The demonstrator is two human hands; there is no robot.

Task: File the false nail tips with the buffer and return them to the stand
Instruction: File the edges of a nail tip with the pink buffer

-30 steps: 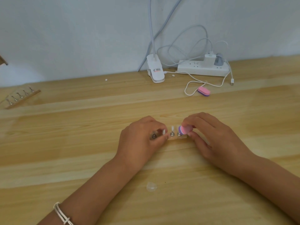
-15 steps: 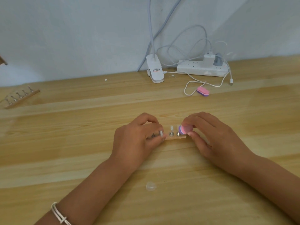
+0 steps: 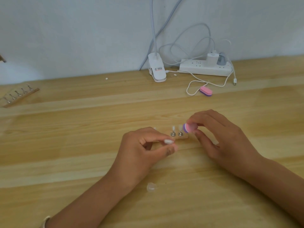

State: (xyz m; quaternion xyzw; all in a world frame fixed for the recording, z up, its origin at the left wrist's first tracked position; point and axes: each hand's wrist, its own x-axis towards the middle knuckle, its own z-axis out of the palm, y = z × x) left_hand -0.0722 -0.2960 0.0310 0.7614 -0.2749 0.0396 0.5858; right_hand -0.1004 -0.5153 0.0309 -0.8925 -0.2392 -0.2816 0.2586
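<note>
So the left hand (image 3: pixel 139 150) is pinching a white nail tip (image 3: pixel 169 141) between thumb and forefinger, holding it just in front of the stand (image 3: pixel 182 137), clear of the pegs. Its other fingers are curling in loosely. The right hand (image 3: pixel 218 139) is gripping the pink-and-purple buffer (image 3: pixel 190 127) with thumb and fingertips, and it's hovering right at the stand's right end. Can't tell if the buffer is actually touching the stand.

The stand is sitting flat on the wooden counter (image 3: pixel 65 145) between the two hands, with its left part hiding behind the left fingers. Two metal pegs (image 3: pixel 173 133) are showing on it. Each seems to be carrying a clear tip, but it's pretty blurry there.

Another clear tip (image 3: pixel 151 187) is lying loose on the counter, well in front of the stand.

Well behind the stand and a bit right, a second buffer (image 3: pixel 206 91) is lying beside a loop of white cable (image 3: pixel 187 91). Further behind the stand, a white power strip (image 3: pixel 204 69) and a clip lamp base (image 3: pixel 157 69) are sitting by the wall. Far to the stand's left and back, a second stand (image 3: pixel 19 96) with a row of pegs is lying at an angle.
</note>
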